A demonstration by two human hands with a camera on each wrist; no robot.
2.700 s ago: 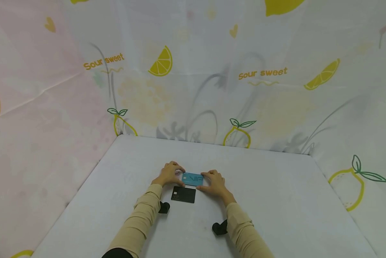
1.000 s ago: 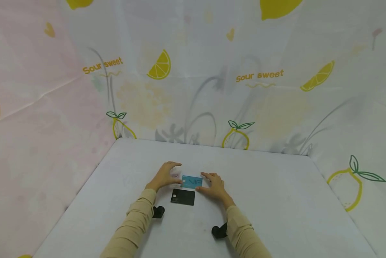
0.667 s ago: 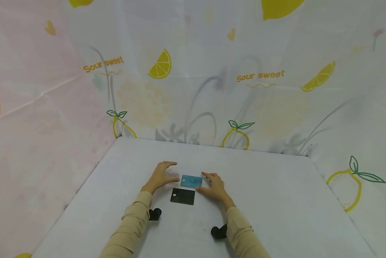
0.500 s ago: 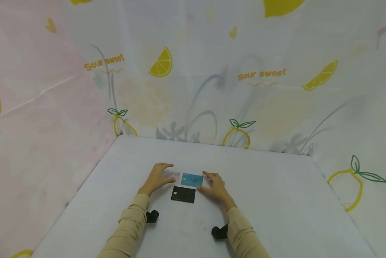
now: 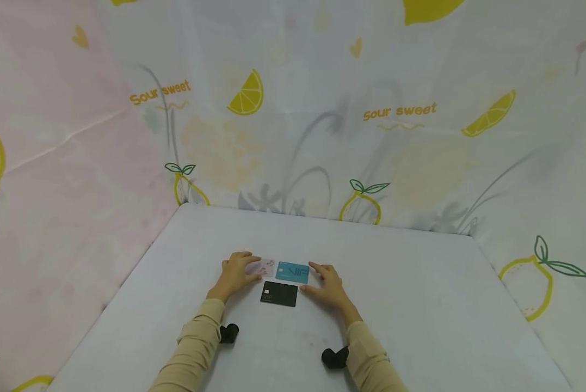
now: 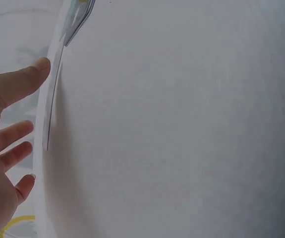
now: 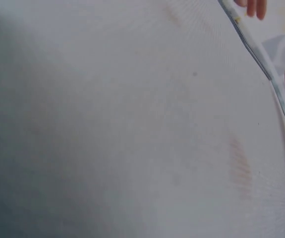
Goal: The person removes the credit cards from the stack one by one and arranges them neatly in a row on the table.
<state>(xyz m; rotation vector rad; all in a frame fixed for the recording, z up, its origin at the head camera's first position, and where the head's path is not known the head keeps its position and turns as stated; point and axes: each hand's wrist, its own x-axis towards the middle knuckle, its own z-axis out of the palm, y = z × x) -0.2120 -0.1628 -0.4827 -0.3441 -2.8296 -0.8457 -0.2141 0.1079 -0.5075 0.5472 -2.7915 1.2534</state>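
Note:
A light pink patterned card point(image 5: 267, 267) lies flat on the white table, left of a blue VIP card point(image 5: 293, 272). My left hand point(image 5: 231, 275) is around the pink card's left end, thumb and fingers spread to its near and far sides; in the left wrist view the thumb point(image 6: 28, 82) is just above the card's edge. My right hand point(image 5: 328, 286) stays at the blue card's right end, thumb and forefinger parted close to its corners. Just in front of the blue one lies a black VIP card point(image 5: 279, 294).
Black heart-shaped pieces point(image 5: 229, 333) are beside the left sleeve and also by the right sleeve point(image 5: 371, 354). A lemon-print cloth point(image 5: 293, 136) rises behind the table point(image 5: 420, 305) and along its sides.
My left hand has released the blue card and moved left, uncovering the pink card. My right hand has stayed by the blue card, its fingers now slightly off it.

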